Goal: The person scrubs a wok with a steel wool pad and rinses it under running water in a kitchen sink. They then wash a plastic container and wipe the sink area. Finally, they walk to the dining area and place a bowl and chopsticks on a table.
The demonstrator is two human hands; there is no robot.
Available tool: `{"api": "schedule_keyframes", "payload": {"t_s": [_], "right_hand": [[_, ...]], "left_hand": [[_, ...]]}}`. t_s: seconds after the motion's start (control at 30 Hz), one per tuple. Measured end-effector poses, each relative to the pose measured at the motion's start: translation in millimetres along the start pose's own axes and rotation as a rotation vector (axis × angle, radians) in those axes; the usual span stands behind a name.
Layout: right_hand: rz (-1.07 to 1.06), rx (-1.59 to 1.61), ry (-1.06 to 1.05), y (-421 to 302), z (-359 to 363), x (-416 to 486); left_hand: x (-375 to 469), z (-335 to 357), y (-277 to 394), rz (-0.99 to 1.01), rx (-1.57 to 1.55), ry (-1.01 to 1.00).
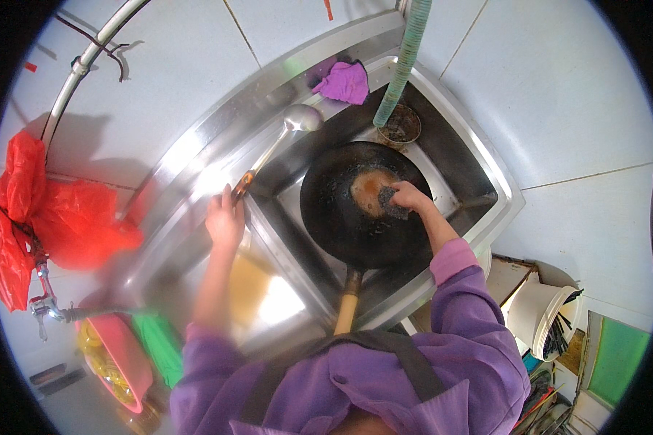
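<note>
My right hand (410,197) grips a dark scouring pad (393,203) against the inside of a black wok (332,217), where a little brownish liquid lies. The wok rests in a steel sink basin, its wooden handle (347,312) pointing toward my body. My left hand (226,217) is at the lower end of a metal ladle (269,155), around its brown grip. The ladle's bowl lies near the sink's back ledge, beyond the wok's left side. A purple cloth (346,82) lies on the back rim.
A green ribbed hose (405,60) hangs over a round strainer (400,125) in the basin. At left are a red plastic bag (81,223), a faucet (46,304) and a pink basin (125,359). A white bucket (533,310) with dark sticks stands at right.
</note>
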State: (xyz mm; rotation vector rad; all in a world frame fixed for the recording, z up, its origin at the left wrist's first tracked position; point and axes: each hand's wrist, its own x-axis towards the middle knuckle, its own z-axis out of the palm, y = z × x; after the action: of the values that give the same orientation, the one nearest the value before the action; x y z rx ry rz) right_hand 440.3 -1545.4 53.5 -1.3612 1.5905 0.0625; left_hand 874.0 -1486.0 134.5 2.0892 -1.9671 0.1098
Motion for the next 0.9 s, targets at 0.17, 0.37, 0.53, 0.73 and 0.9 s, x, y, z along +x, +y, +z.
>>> {"api": "schedule_keyframes", "payload": {"t_s": [0.17, 0.37, 0.53, 0.73, 0.9], "right_hand": [[0.035, 0.058, -0.010, -3, 0, -4], [-0.023, -0.138, 0.236, 25, -3, 16], [-0.078, -0.545, 0.463, 35, 33, 37], [-0.280, -0.558, 0.045, -13, 102, 44], [-0.581, -0.818, -0.289, -3, 127, 3]], "left_hand": [[-3, -4, 5, 0.040, 0.045, 0.135], [-105, -44, 82, 0.049, -0.362, -0.106], [-179, -79, 153, -0.224, -0.575, -1.179], [-198, -93, 180, -0.376, -0.432, -1.270], [-238, -66, 169, -0.475, -0.566, -1.020]]}}
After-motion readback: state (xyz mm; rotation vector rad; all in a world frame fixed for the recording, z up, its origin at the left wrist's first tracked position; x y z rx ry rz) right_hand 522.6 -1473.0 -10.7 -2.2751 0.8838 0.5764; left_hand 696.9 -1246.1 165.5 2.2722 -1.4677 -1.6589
